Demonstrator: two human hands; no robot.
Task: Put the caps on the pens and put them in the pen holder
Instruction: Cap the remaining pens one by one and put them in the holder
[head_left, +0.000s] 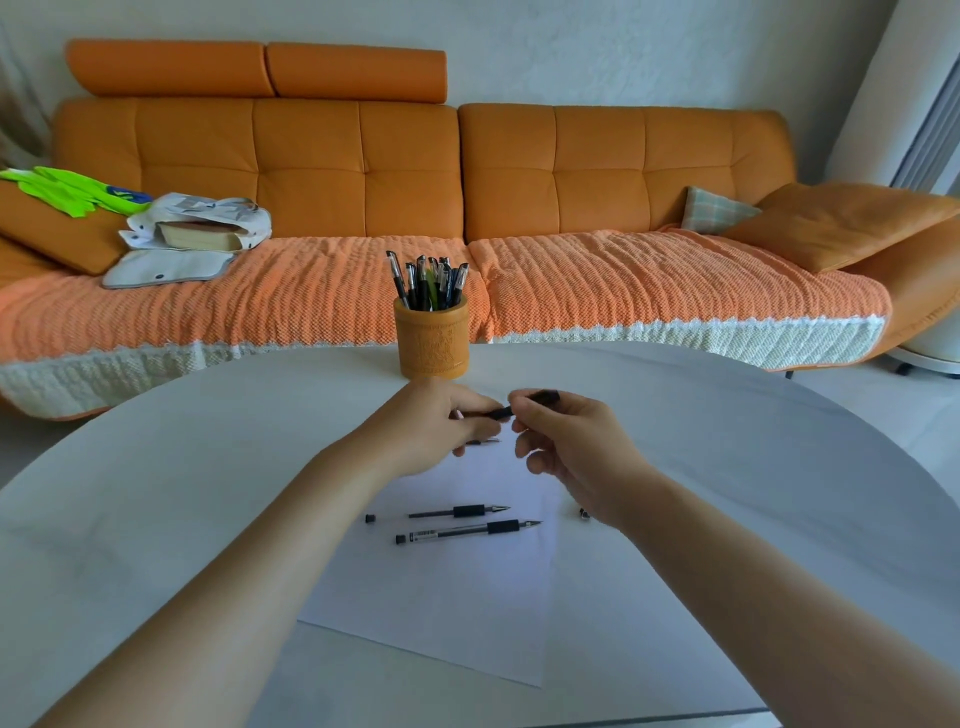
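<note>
Pinched just before pen holder: pen in left hand, cap in right hand. Likely light, rigid, slick plastic. Best held at rubber grip section.

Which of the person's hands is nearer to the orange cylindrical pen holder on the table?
Left. The left hand is directly in front of the orange cylindrical pen holder, close to its base; the right hand is farther off, in front and to its right.
</note>
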